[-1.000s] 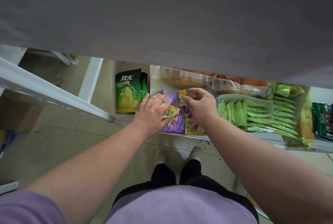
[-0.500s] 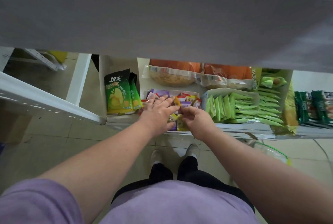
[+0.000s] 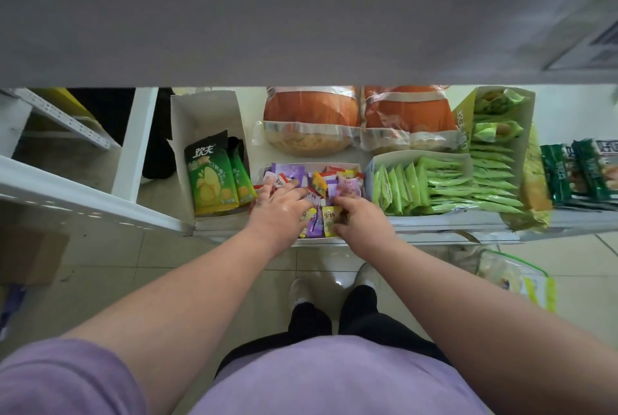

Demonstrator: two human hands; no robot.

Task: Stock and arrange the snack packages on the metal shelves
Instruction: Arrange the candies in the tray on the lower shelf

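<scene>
Left hand (image 3: 281, 204) lies flat, fingers straight, on the small mixed sachets (image 3: 326, 184) in a white tray (image 3: 359, 170) at the shelf (image 3: 444, 225) front; right hand (image 3: 356, 217), fingers curled, pinches sachets at the tray's near edge. Green chip bags (image 3: 210, 177) stand left, pale green packets (image 3: 434, 187) right, orange bags (image 3: 311, 120) behind

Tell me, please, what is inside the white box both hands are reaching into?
Small purple, yellow and red candy packets fill the white box. The left hand and right hand cover the front ones.

White shelf (image 3: 444, 225) bearing snack boxes (image 3: 374, 164)
</scene>
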